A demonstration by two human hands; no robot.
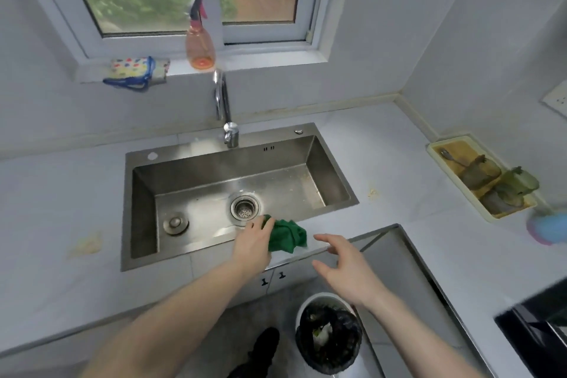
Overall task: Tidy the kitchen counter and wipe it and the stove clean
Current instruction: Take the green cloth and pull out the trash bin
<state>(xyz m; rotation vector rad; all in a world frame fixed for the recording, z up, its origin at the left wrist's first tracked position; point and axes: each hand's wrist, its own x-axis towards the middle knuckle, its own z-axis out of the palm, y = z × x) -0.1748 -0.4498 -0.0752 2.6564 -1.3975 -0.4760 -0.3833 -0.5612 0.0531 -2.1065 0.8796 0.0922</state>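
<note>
Presently the wiping step is in hand: the left hand [253, 239] clutches a green cloth [288, 236] on the tabletop [383, 163] at the sink's [214, 156] front rim; the right hand [346, 267] hovers spread, empty. Next, the yellow stains want firm strokes.

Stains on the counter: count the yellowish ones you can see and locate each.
2. One pale yellow stain lies left of the sink; a smaller crumbly spot lies just off its right rim. Others may be hidden under the arms.
</note>
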